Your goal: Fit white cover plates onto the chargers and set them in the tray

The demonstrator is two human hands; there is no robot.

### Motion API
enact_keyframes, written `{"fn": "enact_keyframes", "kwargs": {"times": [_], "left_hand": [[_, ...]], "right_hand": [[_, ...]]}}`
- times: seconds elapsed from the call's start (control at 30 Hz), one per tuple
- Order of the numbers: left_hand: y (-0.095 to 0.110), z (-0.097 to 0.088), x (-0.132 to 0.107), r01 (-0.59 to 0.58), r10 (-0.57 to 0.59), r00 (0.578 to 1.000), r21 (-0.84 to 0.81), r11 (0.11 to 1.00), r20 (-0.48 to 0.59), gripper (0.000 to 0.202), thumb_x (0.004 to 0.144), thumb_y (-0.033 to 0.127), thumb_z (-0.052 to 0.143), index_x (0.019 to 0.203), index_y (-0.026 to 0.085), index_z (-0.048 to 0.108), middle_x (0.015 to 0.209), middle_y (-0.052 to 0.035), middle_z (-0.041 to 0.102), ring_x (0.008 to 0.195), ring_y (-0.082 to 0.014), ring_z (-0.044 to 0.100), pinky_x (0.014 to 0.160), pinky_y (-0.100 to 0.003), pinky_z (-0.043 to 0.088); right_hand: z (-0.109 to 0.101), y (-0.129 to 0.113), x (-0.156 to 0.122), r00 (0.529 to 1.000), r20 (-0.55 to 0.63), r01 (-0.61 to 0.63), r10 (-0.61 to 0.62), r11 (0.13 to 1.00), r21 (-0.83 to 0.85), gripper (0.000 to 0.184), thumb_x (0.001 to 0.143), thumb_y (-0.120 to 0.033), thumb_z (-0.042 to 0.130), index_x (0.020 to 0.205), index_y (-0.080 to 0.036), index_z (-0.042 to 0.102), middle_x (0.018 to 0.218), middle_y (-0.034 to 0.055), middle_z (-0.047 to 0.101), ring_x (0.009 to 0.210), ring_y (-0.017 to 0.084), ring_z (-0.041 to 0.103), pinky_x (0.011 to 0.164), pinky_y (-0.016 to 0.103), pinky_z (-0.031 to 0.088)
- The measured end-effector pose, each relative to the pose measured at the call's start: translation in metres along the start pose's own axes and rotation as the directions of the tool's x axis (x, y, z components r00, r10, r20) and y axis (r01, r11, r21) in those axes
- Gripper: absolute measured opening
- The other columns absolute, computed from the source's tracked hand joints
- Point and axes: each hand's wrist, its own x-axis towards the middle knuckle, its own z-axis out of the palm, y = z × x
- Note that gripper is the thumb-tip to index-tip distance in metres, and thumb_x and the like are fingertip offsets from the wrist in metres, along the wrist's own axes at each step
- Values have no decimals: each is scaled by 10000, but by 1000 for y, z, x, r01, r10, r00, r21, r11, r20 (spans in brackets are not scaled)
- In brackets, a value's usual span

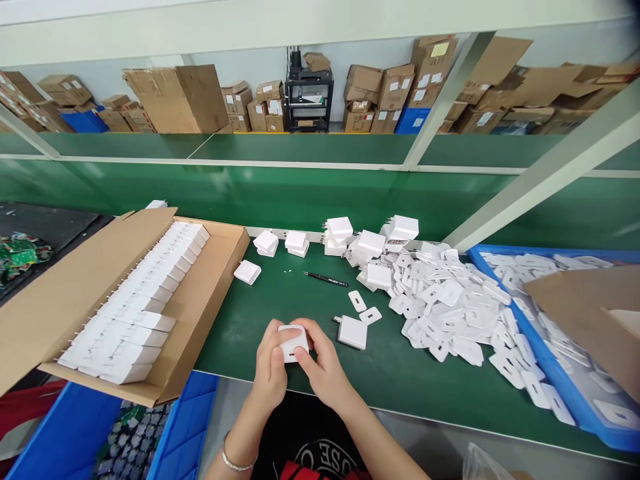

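A white charger housing (294,345) is gripped between both hands above the green table's front edge, its face with a small dark port slot turned toward me. My left hand (271,367) closes round its left side, with fingers across the top. On the right side, my right hand (323,367) holds it with thumb and fingers. To the right lies another white charger (352,332) with its metal prongs pointing left. Two loose white cover plates (364,308) rest just behind it. A black pen-like tool (325,279) lies farther back.
An open cardboard box (220,283) with rows of white chargers stands at left. A heap of white cover plates (445,300) spreads at right beside a blue bin (530,333). More chargers (370,243) are piled at the back. A blue crate (180,427) sits below left.
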Motion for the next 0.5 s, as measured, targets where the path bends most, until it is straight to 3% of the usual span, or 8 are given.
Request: {"fn": "enact_keyframes", "kwargs": {"times": [0.1,0.17,0.27,0.33,0.4,0.5], "left_hand": [[3,-6,-1,0,0,1000,1,1000,-20,402,1095,498,431,1232,268,731,986,-58,581,847,-188,562,737,-304,462],[9,-8,0,120,-141,985,-190,975,-104,486,1068,609,421,1402,319,622,1054,-58,602,874,-196,596,757,-311,502],[21,-10,2,301,-403,905,-459,836,-140,618,1037,700,398,1561,373,415,1143,-54,614,938,-204,631,800,-321,542],[30,-13,3,419,-500,865,-489,765,-41,598,1032,664,470,1526,328,484,1248,-76,617,1044,-216,633,886,-324,539],[39,-18,2,513,-532,839,-497,700,116,612,1025,647,508,1525,294,513,1339,-111,616,1137,-248,629,974,-363,528],[53,-28,2,551,-488,832,-491,675,262,715,1007,646,549,1622,322,379,1343,-135,642,1145,-283,654,998,-431,532]], "right_hand": [[-3,-3,-1,997,76,26,-23,999,-35,361,1036,-481,574,1319,-257,598,1082,50,639,876,194,565,801,322,493],[-2,-4,-3,993,112,44,-42,999,-13,446,1029,-496,598,1405,-261,545,1237,86,628,1042,229,610,914,351,524],[2,-4,-5,990,114,86,-83,996,-20,556,1032,-507,608,1509,-274,445,1424,129,548,1287,285,569,1099,429,491],[3,-6,-5,988,101,124,-117,990,-66,559,1039,-529,590,1526,-303,435,1428,126,534,1340,306,533,1143,477,464],[2,-9,-4,983,109,157,-147,983,-97,559,1036,-560,577,1533,-340,447,1446,123,496,1315,315,538,1088,483,509],[-1,-18,-3,977,149,174,-155,977,-126,542,1051,-527,558,1559,-384,434,1530,123,386,1189,279,584,974,443,568]]}}
